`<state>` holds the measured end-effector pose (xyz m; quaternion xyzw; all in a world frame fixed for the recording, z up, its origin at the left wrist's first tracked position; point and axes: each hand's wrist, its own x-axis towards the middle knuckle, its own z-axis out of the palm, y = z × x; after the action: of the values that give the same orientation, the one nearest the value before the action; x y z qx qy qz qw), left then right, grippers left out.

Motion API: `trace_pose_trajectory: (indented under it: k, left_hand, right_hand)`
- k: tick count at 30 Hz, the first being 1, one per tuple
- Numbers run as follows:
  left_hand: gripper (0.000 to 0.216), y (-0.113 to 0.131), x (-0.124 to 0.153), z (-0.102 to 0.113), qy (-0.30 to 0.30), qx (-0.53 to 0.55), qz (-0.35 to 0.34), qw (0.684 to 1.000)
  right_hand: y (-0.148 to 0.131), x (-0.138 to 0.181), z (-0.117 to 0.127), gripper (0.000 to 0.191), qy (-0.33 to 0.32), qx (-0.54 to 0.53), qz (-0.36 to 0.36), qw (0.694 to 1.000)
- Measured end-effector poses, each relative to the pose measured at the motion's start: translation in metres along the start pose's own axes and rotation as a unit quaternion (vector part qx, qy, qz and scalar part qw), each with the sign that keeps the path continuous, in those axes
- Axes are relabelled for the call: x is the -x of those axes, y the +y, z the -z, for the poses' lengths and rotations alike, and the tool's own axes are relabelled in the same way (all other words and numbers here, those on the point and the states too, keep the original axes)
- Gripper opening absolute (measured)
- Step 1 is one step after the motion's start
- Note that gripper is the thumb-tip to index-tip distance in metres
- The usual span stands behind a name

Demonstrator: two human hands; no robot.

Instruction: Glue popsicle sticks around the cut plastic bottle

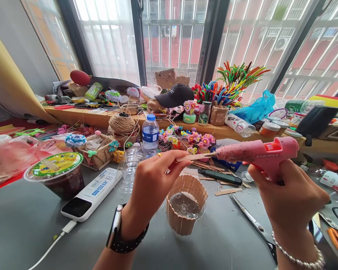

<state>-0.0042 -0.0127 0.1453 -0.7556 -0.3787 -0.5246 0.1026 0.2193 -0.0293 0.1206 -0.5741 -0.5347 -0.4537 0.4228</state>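
Tall windows [176,33] with white bars close the far side of the room, and a reddish building is seen behind them. Before them runs a wooden ledge [92,118], crowded with craft supplies: colourful pipe cleaners [239,82] at the right, a black cap [176,95] near the middle. Nearer is the grey surface [101,243], which spreads from left to right.

Over its right part, the right hand [290,195] is closed around the handle of a pink glue gun [270,150], whose nozzle points to the left. Left of it, the left hand [154,180] is raised also, with thumb and finger clamped on a thin wooden stick [188,158].

On the left side of the surface stands a lidded cup [64,182] with a dark drink. Just to the right of it lies a white device [92,193] with a cable plugged in its near end. Between the two hands, and lower than them, a round container [183,221] stands upright; flat wooden strips go around its clear plastic wall. Open scissors [250,217] lie to the right of it. Farther, behind the left hand, stands a water bottle [150,138] with blue cap.

Smallest is the held stick: its right end is at the nozzle, but whether they touch, I cannot tell.
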Motion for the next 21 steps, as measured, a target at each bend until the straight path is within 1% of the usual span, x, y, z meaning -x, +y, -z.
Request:
trace_pose_trajectory:
  k: [2, 6, 11, 15, 19, 21]
  left_hand:
    - [0.008, -0.0001, 0.0002, 0.0001, 0.000, -0.003, 0.003, 1.000]
    - [0.007, -0.0004, 0.0006, 0.0002, 0.002, -0.008, 0.005, 1.000]
    - [0.008, -0.0001, 0.0008, 0.0011, 0.004, -0.007, -0.001, 1.000]
    - [0.008, -0.0006, 0.0012, 0.0007, 0.002, -0.006, 0.002, 1.000]
    - [0.007, -0.0005, 0.0015, 0.0004, 0.001, -0.006, -0.001, 1.000]
    - [0.007, -0.0006, 0.0016, 0.0003, -0.001, -0.004, 0.001, 1.000]
  right_hand:
    - [0.0004, 0.0004, -0.0005, 0.030, -0.001, 0.003, -0.003, 1.000]
    - [0.0021, 0.0010, -0.0010, 0.029, 0.016, 0.002, 0.001, 1.000]
    - [0.0033, 0.0026, -0.0013, 0.030, -0.009, 0.001, -0.012, 1.000]
    - [0.0062, 0.0040, -0.0026, 0.031, -0.004, 0.003, -0.007, 1.000]
    - [0.0084, 0.0018, -0.0013, 0.035, 0.017, -0.007, 0.004, 1.000]
    - [0.0083, -0.0002, 0.0002, 0.035, 0.008, -0.006, 0.003, 1.000]
